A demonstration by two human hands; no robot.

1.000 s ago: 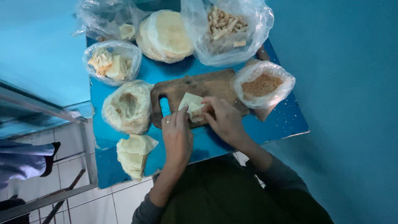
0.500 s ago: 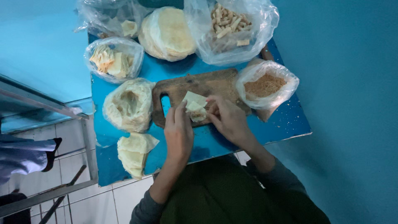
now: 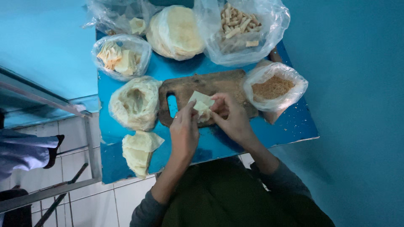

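A pale square dough wrapper [image 3: 200, 103] lies on a dark wooden cutting board [image 3: 219, 84] on a small blue table [image 3: 290, 126]. Both my hands pinch it. My left hand [image 3: 184, 130] holds its near left edge, fingers curled over the fold. My right hand [image 3: 229, 115] grips the right side, thumb and fingers on the wrapper. Part of the wrapper is hidden under my fingers.
Plastic bags ring the board: brown crumbs [image 3: 273, 86] at right, rolled sticks [image 3: 237, 25] at back right, round flat sheets [image 3: 176, 31] at back, cut wrappers [image 3: 118, 56], a dough mass [image 3: 134, 103] at left, stacked wrappers [image 3: 139, 151] near the front edge. A metal rack [image 3: 63, 109] stands left.
The wrapper has been lifted and folded a little between my fingers; both hands have stayed over the board's near edge, shifting only slightly.
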